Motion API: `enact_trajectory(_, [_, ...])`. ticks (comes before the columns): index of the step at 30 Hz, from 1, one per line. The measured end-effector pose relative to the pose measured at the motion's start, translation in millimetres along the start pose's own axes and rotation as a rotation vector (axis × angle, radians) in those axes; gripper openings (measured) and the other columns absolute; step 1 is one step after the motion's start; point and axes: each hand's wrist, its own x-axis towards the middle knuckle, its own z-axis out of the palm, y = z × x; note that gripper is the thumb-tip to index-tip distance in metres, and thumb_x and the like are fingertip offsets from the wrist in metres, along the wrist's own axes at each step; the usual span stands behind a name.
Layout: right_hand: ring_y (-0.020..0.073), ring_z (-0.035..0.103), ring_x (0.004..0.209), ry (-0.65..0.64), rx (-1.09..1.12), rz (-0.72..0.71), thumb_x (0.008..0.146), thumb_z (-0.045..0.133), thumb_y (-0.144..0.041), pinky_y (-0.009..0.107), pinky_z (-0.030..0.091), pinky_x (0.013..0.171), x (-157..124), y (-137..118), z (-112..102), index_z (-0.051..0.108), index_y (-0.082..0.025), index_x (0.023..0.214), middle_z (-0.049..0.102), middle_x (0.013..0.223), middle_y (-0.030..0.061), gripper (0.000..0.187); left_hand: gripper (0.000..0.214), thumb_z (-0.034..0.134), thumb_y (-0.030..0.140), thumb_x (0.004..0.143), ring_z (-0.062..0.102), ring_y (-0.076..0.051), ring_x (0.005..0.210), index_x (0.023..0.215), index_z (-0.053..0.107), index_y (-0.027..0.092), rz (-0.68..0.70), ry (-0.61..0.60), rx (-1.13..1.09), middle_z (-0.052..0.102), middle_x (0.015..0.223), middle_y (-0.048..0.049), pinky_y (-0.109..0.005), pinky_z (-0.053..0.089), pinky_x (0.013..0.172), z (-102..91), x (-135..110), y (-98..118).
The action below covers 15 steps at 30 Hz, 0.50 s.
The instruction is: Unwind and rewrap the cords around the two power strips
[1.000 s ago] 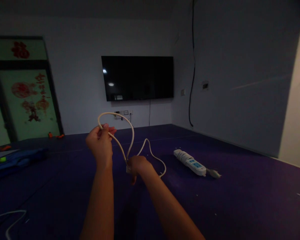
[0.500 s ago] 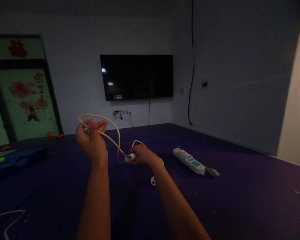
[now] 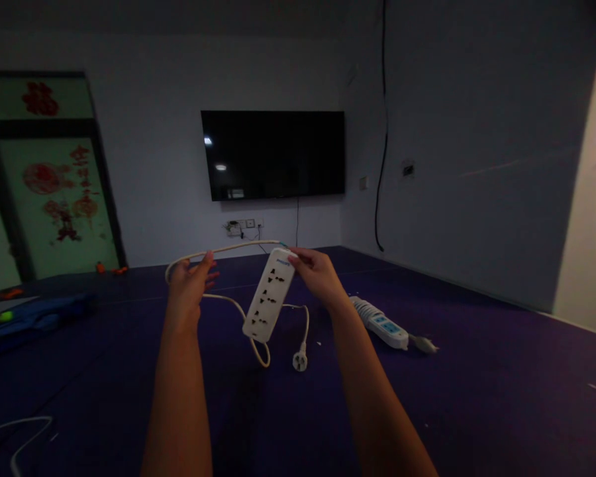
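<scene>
My right hand (image 3: 318,273) pinches the top corner of a white power strip (image 3: 269,298), held up at a tilt with its sockets towards me. From that top end a pale cable (image 3: 238,246) runs left to my left hand (image 3: 191,288). It bends round the back of this hand and returns below, behind the strip. My left fingers are curled and partly hidden, with the cable in their grasp. A white plug (image 3: 300,360) on the cable's end hangs low or rests on the purple surface (image 3: 298,424); which, I cannot tell.
Right of my right forearm lies another power strip (image 3: 390,331), its cord wound round one end. A thin white cable (image 3: 30,437) lies at the near left. Dark blue cloth (image 3: 44,315) sits at the far left. A television (image 3: 275,156) hangs on the wall.
My right hand has lifted and turned the power strip, so its socket face now shows. The cable loop at my left hand has dropped and widened, and that hand moved slightly down.
</scene>
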Motion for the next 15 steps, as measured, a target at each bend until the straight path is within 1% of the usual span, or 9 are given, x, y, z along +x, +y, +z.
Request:
enact_trajectory(2, [0.0217, 0.066, 0.075, 0.03, 0.103, 0.048, 0.073, 0.062, -0.039, 0.034, 0.052, 0.066, -1.7, -8.7, 2.0, 0.07, -0.012, 0.093, 0.071, 0.084, 0.0093, 0.035, 0.039, 0.067, 0.036, 0.073, 0.064, -0.014, 0.061, 0.104, 0.055, 0.015, -0.024, -0.097, 0.052, 0.068, 0.088, -0.0092, -0.025, 0.049, 0.057, 5.5, -4.4, 0.9])
enact_trajectory(5, [0.0207, 0.066, 0.067, 0.045, 0.205, 0.1, 0.071, 0.064, -0.043, 0.034, 0.052, 0.063, -4.9, -19.4, 7.5, 0.071, -0.011, 0.088, 0.07, 0.075, 0.0084, 0.037, 0.048, 0.066, 0.04, 0.074, 0.065, -0.016, 0.065, 0.113, 0.053, 0.013, -0.081, -0.264, 0.09, 0.069, 0.089, -0.0112, -0.03, 0.05, 0.063, 13.3, -14.7, 5.8])
enact_trajectory(8, [0.0203, 0.066, 0.066, 0.042, 0.271, 0.123, 0.067, 0.067, -0.044, 0.034, 0.053, 0.062, -6.7, -25.4, 14.3, 0.071, -0.011, 0.085, 0.07, 0.073, 0.0076, 0.037, 0.054, 0.064, 0.04, 0.076, 0.065, -0.018, 0.074, 0.122, 0.05, 0.015, -0.121, -0.513, 0.09, 0.068, 0.099, -0.0116, -0.034, 0.051, 0.071, 17.7, -27.2, 13.8])
enact_trajectory(10, [0.0204, 0.066, 0.067, 0.047, 0.27, 0.113, 0.066, 0.068, -0.044, 0.033, 0.053, 0.063, -6.7, -26.5, 18.9, 0.071, -0.012, 0.083, 0.071, 0.072, 0.007, 0.037, 0.052, 0.063, 0.038, 0.075, 0.065, -0.021, 0.084, 0.122, 0.052, 0.017, -0.089, -0.706, 0.105, 0.066, 0.105, -0.0108, -0.037, 0.05, 0.077, 18.6, -34.5, 18.6])
enact_trajectory(11, [0.0205, 0.066, 0.067, 0.057, 0.256, 0.1, 0.066, 0.067, -0.045, 0.033, 0.053, 0.063, -6.5, -26.3, 21.2, 0.07, -0.012, 0.082, 0.071, 0.073, 0.0068, 0.037, 0.052, 0.064, 0.037, 0.074, 0.064, -0.023, 0.09, 0.121, 0.053, 0.018, -0.05, -0.783, 0.127, 0.065, 0.109, -0.0105, -0.038, 0.049, 0.08, 18.8, -37.2, 20.0])
enact_trajectory(12, [0.0206, 0.066, 0.068, 0.076, 0.24, 0.083, 0.065, 0.067, -0.045, 0.032, 0.053, 0.063, -6.2, -25.8, 23.4, 0.07, -0.012, 0.082, 0.071, 0.074, 0.0068, 0.037, 0.054, 0.066, 0.036, 0.072, 0.062, -0.025, 0.096, 0.121, 0.053, 0.019, 0.003, -0.83, 0.162, 0.064, 0.112, -0.0104, -0.039, 0.049, 0.082, 19.1, -39.3, 20.7])
enact_trajectory(13, [0.0207, 0.067, 0.07, 0.102, 0.224, 0.063, 0.066, 0.067, -0.045, 0.032, 0.053, 0.064, -5.9, -25.0, 25.6, 0.07, -0.013, 0.082, 0.071, 0.075, 0.0068, 0.037, 0.06, 0.069, 0.035, 0.068, 0.06, -0.026, 0.1, 0.123, 0.052, 0.019, 0.063, -0.846, 0.211, 0.063, 0.115, -0.0106, -0.041, 0.048, 0.084, 19.6, -40.6, 20.6])
enact_trajectory(14, [0.0209, 0.067, 0.072, 0.133, 0.212, 0.042, 0.066, 0.067, -0.045, 0.032, 0.053, 0.065, -5.8, -24.1, 27.8, 0.07, -0.013, 0.083, 0.072, 0.077, 0.0071, 0.037, 0.068, 0.073, 0.033, 0.063, 0.058, -0.028, 0.105, 0.126, 0.05, 0.02, 0.125, -0.835, 0.269, 0.061, 0.118, -0.0111, -0.043, 0.047, 0.086, 20.4, -41.4, 19.8])
enact_trajectory(15, [0.0213, 0.067, 0.074, 0.165, 0.207, 0.024, 0.066, 0.067, -0.045, 0.032, 0.053, 0.066, -5.8, -23.2, 30.1, 0.07, -0.013, 0.084, 0.072, 0.079, 0.0075, 0.037, 0.078, 0.076, 0.031, 0.058, 0.056, -0.03, 0.109, 0.129, 0.046, 0.02, 0.182, -0.8, 0.33, 0.059, 0.121, -0.0121, -0.045, 0.045, 0.089, 21.5, -41.5, 18.5])
